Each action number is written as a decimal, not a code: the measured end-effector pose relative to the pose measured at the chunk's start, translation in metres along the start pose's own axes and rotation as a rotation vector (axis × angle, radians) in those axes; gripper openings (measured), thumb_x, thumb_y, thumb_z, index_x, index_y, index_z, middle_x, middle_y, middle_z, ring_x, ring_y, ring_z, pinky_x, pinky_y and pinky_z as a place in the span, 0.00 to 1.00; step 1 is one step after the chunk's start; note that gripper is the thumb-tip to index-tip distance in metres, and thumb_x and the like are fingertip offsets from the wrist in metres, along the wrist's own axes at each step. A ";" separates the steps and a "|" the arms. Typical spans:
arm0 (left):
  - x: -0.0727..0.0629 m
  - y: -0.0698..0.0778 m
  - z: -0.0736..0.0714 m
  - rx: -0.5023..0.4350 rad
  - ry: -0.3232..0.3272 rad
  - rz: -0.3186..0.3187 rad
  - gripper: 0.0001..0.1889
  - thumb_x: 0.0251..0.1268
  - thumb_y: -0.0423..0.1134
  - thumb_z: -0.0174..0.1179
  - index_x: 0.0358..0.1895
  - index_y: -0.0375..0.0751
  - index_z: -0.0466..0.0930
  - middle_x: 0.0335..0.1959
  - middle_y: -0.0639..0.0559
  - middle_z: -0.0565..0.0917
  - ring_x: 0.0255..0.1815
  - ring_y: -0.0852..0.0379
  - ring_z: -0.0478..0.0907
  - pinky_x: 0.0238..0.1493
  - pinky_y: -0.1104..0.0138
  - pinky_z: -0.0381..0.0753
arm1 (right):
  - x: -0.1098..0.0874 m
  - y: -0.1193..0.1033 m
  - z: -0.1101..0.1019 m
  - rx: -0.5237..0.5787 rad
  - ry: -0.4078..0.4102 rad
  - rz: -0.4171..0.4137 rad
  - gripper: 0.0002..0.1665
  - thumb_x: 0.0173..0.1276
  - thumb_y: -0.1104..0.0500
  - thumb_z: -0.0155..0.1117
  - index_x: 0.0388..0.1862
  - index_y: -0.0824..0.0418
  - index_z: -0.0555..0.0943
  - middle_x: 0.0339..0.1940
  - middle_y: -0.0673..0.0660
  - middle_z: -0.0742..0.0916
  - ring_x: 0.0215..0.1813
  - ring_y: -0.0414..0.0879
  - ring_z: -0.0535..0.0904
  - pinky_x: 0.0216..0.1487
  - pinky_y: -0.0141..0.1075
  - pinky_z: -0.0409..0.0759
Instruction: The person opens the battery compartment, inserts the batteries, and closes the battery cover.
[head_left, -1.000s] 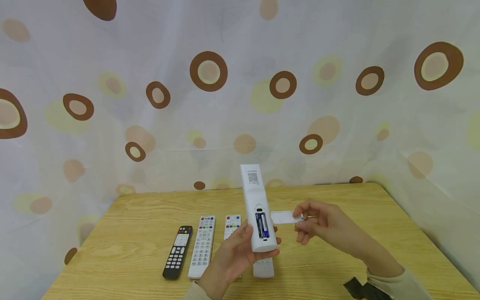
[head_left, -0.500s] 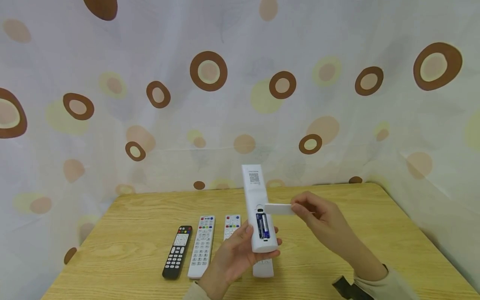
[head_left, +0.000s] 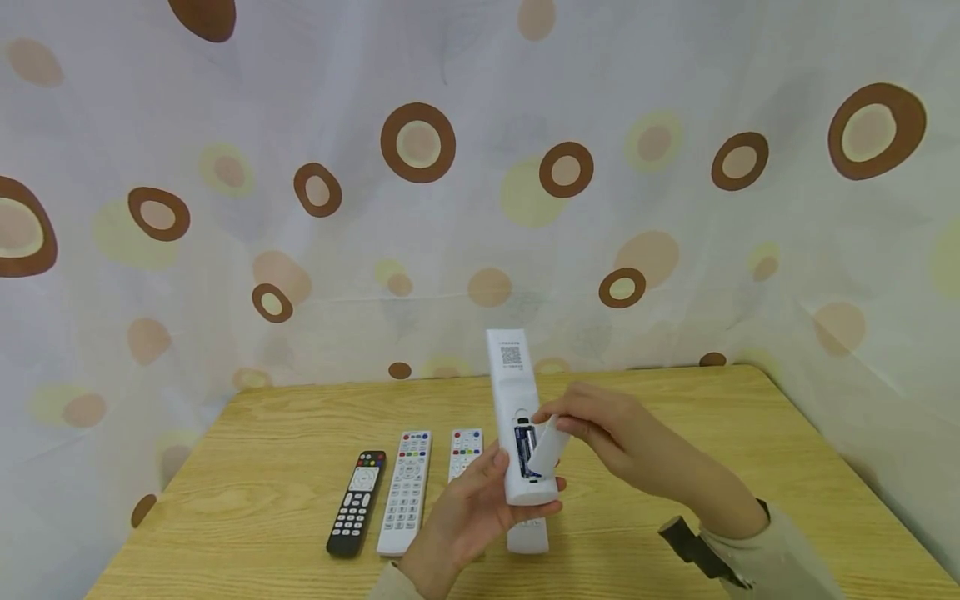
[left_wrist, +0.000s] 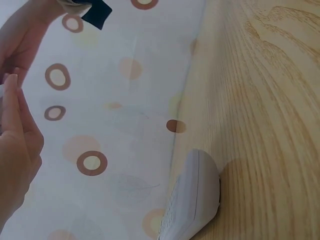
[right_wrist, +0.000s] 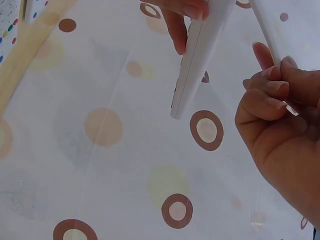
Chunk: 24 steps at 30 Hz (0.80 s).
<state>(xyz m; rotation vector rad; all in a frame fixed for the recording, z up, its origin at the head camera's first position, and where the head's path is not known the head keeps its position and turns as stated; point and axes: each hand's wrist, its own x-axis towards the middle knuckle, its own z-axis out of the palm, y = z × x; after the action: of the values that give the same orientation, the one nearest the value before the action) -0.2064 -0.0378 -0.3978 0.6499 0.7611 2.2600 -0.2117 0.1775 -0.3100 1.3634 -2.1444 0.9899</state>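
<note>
In the head view my left hand grips a white remote control, its back facing me and its top end tilted away. A printed code shows near that end. Two batteries lie in the uncovered compartment. My right hand pinches a white battery cover by its upper end. The cover slants, its lower end at the bottom of the compartment and overlapping part of the batteries. In the right wrist view, the right hand's thumb and fingers hold the cover's edge, apart from the remote's side.
On the wooden table a black remote and a white remote lie at the left. Another white remote is partly behind my left hand. One more white remote lies under the held one. A patterned curtain hangs behind.
My right hand has brought the cover left to the remote and turned it from level to slanting, its lower end now at the compartment. The left hand and remote have barely moved.
</note>
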 end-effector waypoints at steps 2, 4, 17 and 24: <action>0.000 0.000 0.000 -0.003 -0.001 0.003 0.25 0.79 0.42 0.37 0.75 0.47 0.52 0.62 0.45 0.72 0.59 0.43 0.75 0.60 0.54 0.74 | 0.002 0.001 0.000 0.007 -0.020 -0.016 0.16 0.66 0.74 0.57 0.49 0.61 0.81 0.39 0.49 0.83 0.37 0.39 0.75 0.39 0.28 0.76; 0.000 0.001 0.001 -0.003 0.002 0.005 0.25 0.79 0.41 0.38 0.75 0.46 0.52 0.61 0.45 0.73 0.59 0.43 0.75 0.60 0.54 0.74 | 0.004 0.003 0.002 0.024 -0.039 -0.029 0.16 0.67 0.74 0.57 0.50 0.61 0.81 0.37 0.48 0.82 0.36 0.38 0.74 0.38 0.27 0.75; 0.001 -0.001 0.003 0.017 0.033 -0.014 0.28 0.77 0.43 0.43 0.76 0.46 0.49 0.58 0.45 0.73 0.58 0.43 0.75 0.59 0.54 0.74 | 0.008 0.006 0.013 0.029 -0.023 0.049 0.14 0.61 0.70 0.66 0.46 0.63 0.78 0.31 0.47 0.78 0.29 0.34 0.70 0.27 0.26 0.75; 0.001 -0.001 0.001 0.031 0.002 0.001 0.28 0.77 0.42 0.44 0.76 0.46 0.51 0.60 0.46 0.73 0.59 0.44 0.75 0.60 0.53 0.73 | 0.008 0.002 0.022 0.011 0.022 0.080 0.16 0.57 0.72 0.69 0.42 0.61 0.76 0.32 0.47 0.78 0.30 0.35 0.72 0.27 0.27 0.75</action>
<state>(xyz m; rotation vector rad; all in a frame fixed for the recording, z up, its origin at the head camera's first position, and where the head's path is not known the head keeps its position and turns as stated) -0.2059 -0.0364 -0.3971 0.6624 0.7980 2.2539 -0.2166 0.1570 -0.3201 1.2749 -2.1950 1.0435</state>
